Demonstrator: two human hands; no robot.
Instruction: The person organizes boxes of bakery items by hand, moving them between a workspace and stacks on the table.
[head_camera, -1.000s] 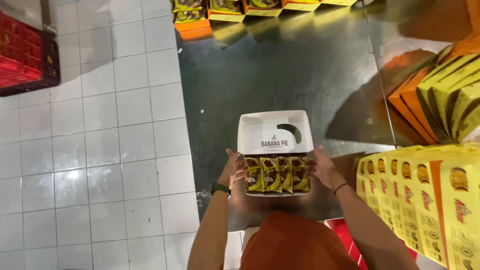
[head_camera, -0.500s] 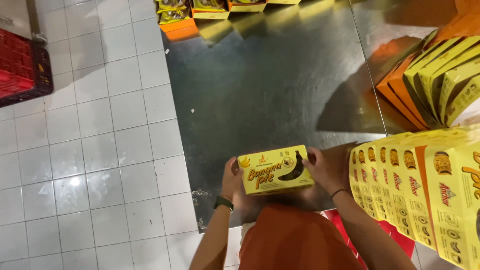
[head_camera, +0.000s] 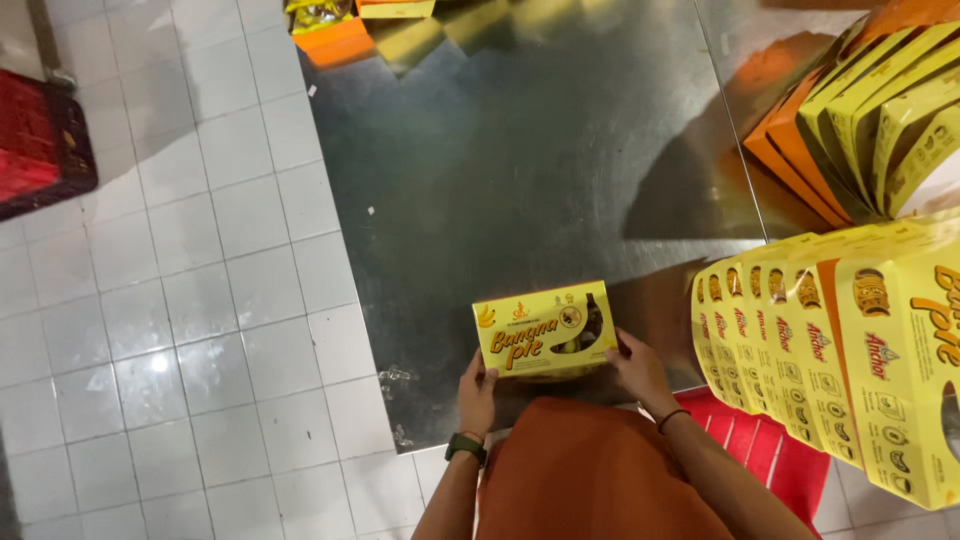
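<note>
Both hands grip one yellow box, lid shut, at the near edge of the steel table. The left hand, a dark watch on its wrist, wraps the box's left end with fingers curled around the side; the right hand, a thin band at the wrist, cups the right end the same way. Neither hand is spread flat: each is partly closed on the carton, thumbs to the near side as far as can be seen. Whether the box rests on the steel or hangs just above it cannot be told. Just right of it stands a tight row of boxes on edge, yellow with orange panels, and farther back lie leaning flat cartons, orange and yellow. More cartons sit at the table's far edge, and a red crate is on the tiled floor to the left. The risks, as I judge them: the box sits close to the table's edge, so a loose grip could drop it toward the orange apron or the floor; the right elbow is near the standing row, and a knock could topple it domino-fashion; squeezing the thin card ends could dent them or spring the lid.
</note>
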